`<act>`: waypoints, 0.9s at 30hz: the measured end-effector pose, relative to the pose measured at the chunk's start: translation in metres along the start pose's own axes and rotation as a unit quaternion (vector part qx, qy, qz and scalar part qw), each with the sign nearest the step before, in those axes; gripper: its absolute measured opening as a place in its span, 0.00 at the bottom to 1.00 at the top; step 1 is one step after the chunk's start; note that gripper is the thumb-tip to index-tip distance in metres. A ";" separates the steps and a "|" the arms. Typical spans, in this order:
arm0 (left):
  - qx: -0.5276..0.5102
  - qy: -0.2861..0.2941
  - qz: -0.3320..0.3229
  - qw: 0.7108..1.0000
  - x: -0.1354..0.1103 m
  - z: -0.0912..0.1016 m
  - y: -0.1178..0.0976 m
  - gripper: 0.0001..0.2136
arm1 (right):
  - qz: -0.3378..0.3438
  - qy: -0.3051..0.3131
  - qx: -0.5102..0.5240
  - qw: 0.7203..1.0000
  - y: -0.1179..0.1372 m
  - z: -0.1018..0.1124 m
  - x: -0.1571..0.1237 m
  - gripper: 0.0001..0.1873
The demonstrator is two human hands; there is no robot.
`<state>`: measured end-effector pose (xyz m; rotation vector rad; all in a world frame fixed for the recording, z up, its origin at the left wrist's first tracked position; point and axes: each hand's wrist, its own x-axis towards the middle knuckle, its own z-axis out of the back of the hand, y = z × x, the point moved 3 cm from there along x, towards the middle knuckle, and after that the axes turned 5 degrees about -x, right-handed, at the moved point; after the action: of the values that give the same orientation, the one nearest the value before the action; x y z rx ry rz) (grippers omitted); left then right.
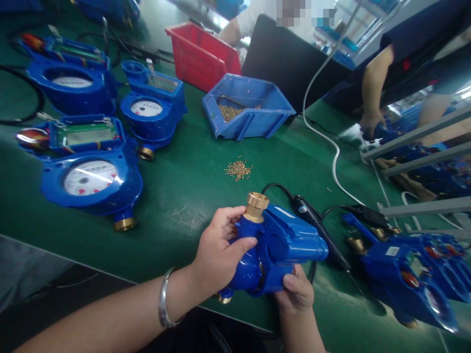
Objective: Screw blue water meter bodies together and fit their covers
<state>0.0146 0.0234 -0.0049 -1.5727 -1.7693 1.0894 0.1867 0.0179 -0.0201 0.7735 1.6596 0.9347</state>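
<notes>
A blue water meter (283,240) with brass threaded ends is held between both hands above the front of the green table. My left hand (224,250) is closed around its body just below the upper brass fitting, with the thumb across the front. My right hand (296,289) grips the lower right side of the blue housing; most of its fingers are hidden behind the meter. Close behind the meter lies a black electric screwdriver (320,230) with its cable. A small pile of brass screws (238,169) rests on the table beyond my hands.
Several open water meters (91,181) stand at the left, and more meters (408,279) sit at the right. A blue bin (253,117) of screws and a red bin (202,56) are at the back. A white cable (334,157) crosses the table. Two other people are beyond.
</notes>
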 end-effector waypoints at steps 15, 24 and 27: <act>0.030 -0.006 0.001 1.000 -0.003 0.004 -0.007 0.19 | 0.003 0.002 0.098 0.995 0.006 -0.009 -0.002 0.39; 0.043 -0.019 -0.002 0.999 0.000 0.003 -0.010 0.19 | -0.009 0.010 0.108 0.994 0.006 -0.012 -0.001 0.38; 0.073 -0.011 -0.026 0.997 0.000 0.003 -0.011 0.18 | -0.013 0.019 0.107 0.994 0.006 -0.011 0.001 0.37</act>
<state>0.0067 0.0225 0.0025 -1.4245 -1.6952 1.1869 0.1764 0.0190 -0.0139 0.8798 1.8199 0.7641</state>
